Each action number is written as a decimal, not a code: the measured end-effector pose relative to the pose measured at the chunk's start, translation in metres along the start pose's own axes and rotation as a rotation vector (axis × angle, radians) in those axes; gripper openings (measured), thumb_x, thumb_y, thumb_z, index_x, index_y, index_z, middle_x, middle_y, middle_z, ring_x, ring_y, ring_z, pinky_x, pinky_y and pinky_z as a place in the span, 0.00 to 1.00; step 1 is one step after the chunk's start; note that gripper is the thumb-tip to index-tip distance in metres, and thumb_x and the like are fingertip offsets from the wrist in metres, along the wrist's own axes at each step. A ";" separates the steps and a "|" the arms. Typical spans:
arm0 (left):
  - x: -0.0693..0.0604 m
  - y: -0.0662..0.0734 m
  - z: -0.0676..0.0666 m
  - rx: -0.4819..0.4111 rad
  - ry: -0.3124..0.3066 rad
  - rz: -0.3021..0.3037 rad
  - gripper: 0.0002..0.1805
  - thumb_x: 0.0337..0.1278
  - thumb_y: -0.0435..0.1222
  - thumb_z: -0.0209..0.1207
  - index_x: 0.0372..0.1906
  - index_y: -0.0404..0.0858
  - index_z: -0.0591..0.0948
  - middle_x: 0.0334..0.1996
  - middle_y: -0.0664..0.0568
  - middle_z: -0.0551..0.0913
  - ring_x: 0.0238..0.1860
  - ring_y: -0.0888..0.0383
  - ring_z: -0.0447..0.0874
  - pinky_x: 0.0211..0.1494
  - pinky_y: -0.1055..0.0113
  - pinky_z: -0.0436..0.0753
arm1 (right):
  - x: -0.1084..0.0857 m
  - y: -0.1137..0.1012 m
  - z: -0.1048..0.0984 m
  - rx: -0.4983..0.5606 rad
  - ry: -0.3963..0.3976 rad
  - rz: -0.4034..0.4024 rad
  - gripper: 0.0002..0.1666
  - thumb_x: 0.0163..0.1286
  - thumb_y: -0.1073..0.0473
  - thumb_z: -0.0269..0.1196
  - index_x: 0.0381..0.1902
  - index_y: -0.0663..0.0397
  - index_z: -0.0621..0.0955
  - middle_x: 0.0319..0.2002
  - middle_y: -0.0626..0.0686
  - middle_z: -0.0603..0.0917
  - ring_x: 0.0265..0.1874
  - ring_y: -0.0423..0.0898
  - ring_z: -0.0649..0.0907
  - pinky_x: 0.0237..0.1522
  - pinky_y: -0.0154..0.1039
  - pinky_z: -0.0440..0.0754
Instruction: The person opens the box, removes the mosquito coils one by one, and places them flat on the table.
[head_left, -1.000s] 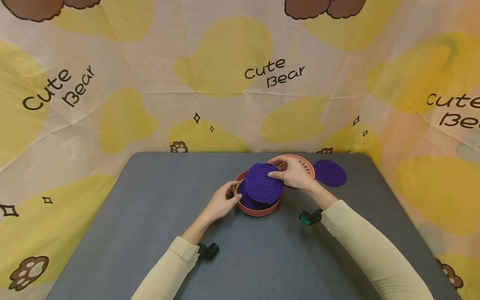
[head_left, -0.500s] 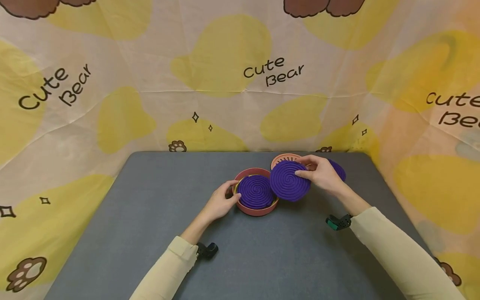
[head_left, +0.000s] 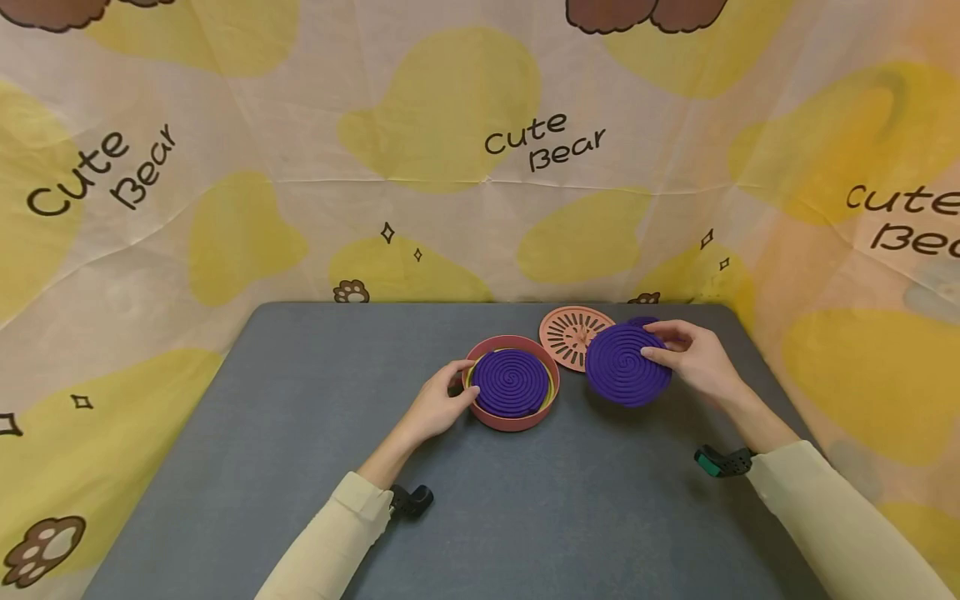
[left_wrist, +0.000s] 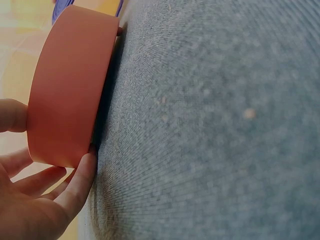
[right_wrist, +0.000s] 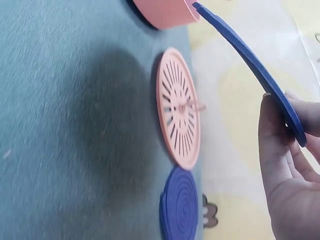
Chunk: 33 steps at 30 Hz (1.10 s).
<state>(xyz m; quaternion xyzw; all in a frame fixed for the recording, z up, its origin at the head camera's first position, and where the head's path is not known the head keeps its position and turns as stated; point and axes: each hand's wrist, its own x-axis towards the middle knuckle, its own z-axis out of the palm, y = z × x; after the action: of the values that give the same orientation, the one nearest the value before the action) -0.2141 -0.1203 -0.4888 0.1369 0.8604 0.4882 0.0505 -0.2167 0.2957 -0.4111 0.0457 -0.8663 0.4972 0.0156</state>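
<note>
My left hand (head_left: 438,400) holds the side of a round reddish-pink box (head_left: 510,423), thumb and fingers on its wall (left_wrist: 70,90). A purple spiral coaster (head_left: 512,383) lies inside the box, with a yellow edge showing beneath it. Off the table to the right, my right hand (head_left: 701,362) pinches another purple spiral coaster (head_left: 626,367) at its right edge, between thumb and fingers. In the right wrist view this coaster (right_wrist: 250,60) appears edge-on and slightly bent.
Behind the held coaster lies a pink slotted round lid (head_left: 562,337) with a small knob. More purple spiral coaster (right_wrist: 182,205) lies on the table beside the lid, mostly hidden in the head view. A printed cloth (head_left: 450,125) hangs behind the grey table (head_left: 337,358).
My right hand has lifted a coaster off the one in the box and carried it right, past the lid. My left hand has stayed at the box.
</note>
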 end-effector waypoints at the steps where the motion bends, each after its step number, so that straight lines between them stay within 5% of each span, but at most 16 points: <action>1: 0.000 0.000 0.000 0.002 0.000 0.000 0.28 0.69 0.41 0.62 0.71 0.41 0.73 0.66 0.45 0.76 0.61 0.47 0.77 0.64 0.47 0.75 | -0.002 0.002 -0.003 -0.008 0.013 -0.001 0.30 0.69 0.55 0.70 0.64 0.66 0.78 0.54 0.62 0.80 0.44 0.30 0.80 0.42 0.24 0.80; 9: 0.000 0.000 -0.001 0.009 -0.002 -0.001 0.28 0.69 0.42 0.62 0.71 0.42 0.73 0.68 0.44 0.75 0.63 0.46 0.76 0.66 0.46 0.74 | -0.011 0.024 -0.028 0.087 0.083 -0.006 0.28 0.69 0.59 0.70 0.61 0.69 0.77 0.42 0.38 0.83 0.39 0.30 0.84 0.38 0.26 0.82; 18: 0.000 0.001 0.000 0.013 -0.004 0.000 0.28 0.69 0.41 0.62 0.71 0.41 0.73 0.68 0.44 0.74 0.65 0.45 0.76 0.67 0.46 0.73 | -0.013 0.055 -0.060 0.116 0.181 0.027 0.18 0.69 0.62 0.69 0.56 0.52 0.82 0.42 0.32 0.80 0.38 0.30 0.80 0.37 0.22 0.79; 33: -0.001 0.002 -0.001 0.010 -0.004 0.005 0.28 0.69 0.41 0.61 0.71 0.41 0.73 0.68 0.44 0.74 0.64 0.45 0.76 0.66 0.45 0.73 | -0.027 0.095 -0.093 0.085 0.344 0.251 0.14 0.67 0.56 0.72 0.50 0.41 0.84 0.39 0.32 0.75 0.39 0.34 0.71 0.33 0.20 0.75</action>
<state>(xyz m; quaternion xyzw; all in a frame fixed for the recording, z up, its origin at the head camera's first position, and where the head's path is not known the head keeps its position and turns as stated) -0.2133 -0.1203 -0.4864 0.1404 0.8624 0.4838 0.0501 -0.2007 0.4249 -0.4477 -0.1473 -0.8281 0.5317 0.0991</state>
